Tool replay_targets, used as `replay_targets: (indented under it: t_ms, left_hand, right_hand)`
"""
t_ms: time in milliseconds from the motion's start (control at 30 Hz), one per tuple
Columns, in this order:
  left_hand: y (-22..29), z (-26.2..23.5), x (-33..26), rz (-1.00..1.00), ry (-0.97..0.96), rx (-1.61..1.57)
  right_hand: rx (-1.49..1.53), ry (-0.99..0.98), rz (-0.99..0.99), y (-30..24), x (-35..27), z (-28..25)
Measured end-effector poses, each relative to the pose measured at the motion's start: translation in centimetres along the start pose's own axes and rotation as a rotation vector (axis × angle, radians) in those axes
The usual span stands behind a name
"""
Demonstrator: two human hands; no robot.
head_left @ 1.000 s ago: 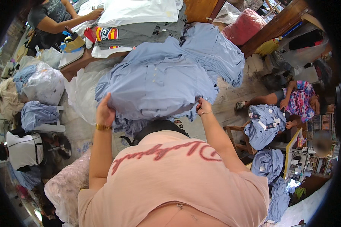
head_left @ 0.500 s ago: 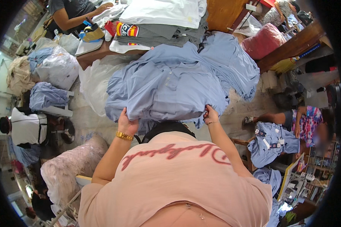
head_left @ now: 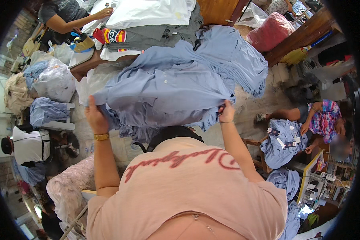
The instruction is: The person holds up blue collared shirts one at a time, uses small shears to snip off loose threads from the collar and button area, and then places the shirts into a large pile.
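Hands spread wider; fingers [head_left: 93, 116] seemingly clamp blue shirt [head_left: 164, 92].

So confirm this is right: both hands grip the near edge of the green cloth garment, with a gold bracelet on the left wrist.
Not quite: the garment is light blue cloth, not green. The head view shows it. The left hand and right hand do grip its near edge, and the gold bracelet is on the left wrist.

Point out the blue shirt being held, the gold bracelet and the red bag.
blue shirt [head_left: 164, 92], head view, on its spread middle.
gold bracelet [head_left: 101, 137], head view, on the band at the left wrist.
red bag [head_left: 270, 31], head view, on its bulging side.
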State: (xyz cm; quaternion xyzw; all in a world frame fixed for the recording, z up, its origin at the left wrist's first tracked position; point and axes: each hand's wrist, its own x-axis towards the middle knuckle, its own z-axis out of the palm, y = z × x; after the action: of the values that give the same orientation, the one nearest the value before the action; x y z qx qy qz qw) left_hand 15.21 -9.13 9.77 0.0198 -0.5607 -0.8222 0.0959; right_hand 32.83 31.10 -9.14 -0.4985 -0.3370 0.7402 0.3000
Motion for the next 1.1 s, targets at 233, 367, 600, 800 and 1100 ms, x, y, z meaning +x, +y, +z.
replay_targets:
  t_ms: [233,367,600,800,1100]
  left_hand:
    - [6.7,-1.6,5.7,-0.072,0.032,-0.127]
    - [-0.3,-6.3,8.9,-0.460,-0.165,-0.098]
    - [-8.1,-13.3,1.1,-0.790,-0.109,-0.300]
    - [4.6,-6.8,3.9,-0.177,-0.300,-0.187]
    - [19.6,-0.8,14.9,0.185,-0.445,0.004]
  right_hand:
    - [-0.125,-0.262,-0.426,-12.6,-3.0,5.6]
    - [-0.137,-0.512,0.014,-12.6,-1.1,9.1]
    - [-0.329,-0.236,0.320,-8.0,2.5,1.5]
    - [-0.157,-0.426,-0.364,-22.0,-1.9,6.9]
    - [-0.399,-0.693,-0.608,-36.7,-9.7,15.2]
